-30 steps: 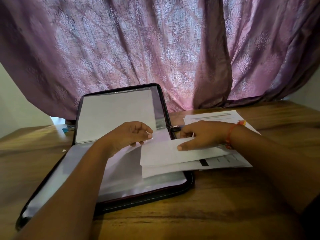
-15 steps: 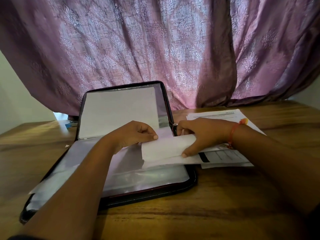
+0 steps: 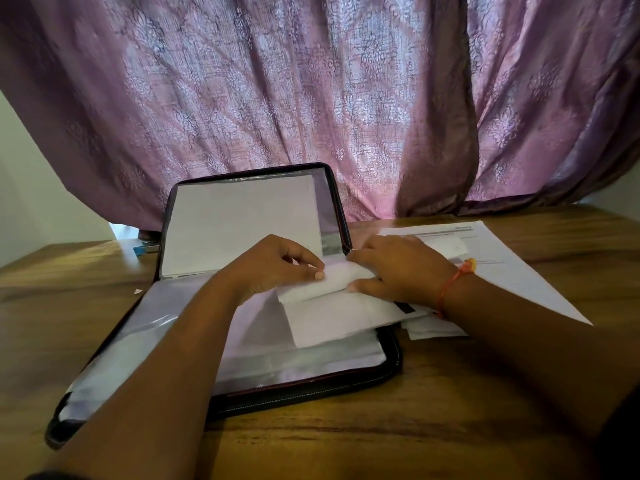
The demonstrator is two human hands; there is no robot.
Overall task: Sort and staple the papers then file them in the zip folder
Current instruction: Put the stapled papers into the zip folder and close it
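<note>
Open black zip folder (image 3: 388, 372) with clear plastic sleeves, on brown wooden counter (image 3: 450, 427) — both hands at a white paper bundle (image 3: 332, 320).

Folder lid upright against purple patterned curtain (image 3: 311, 98), white sheet behind its sleeve. Left hand (image 3: 273, 265): grip curled, fingertips pinching the bundle's upper left edge over the folder's lower half. Right hand (image 3: 398, 268): orange thread bracelet (image 3: 457, 278) at wrist, thumb and fingers pinching the bundle's curled edge at the folder's right rim. Printed white sheets (image 3: 502, 258) lie on the counter to the right — partly under the right forearm. Small blue object (image 3: 145, 249) behind the folder, left.
</note>
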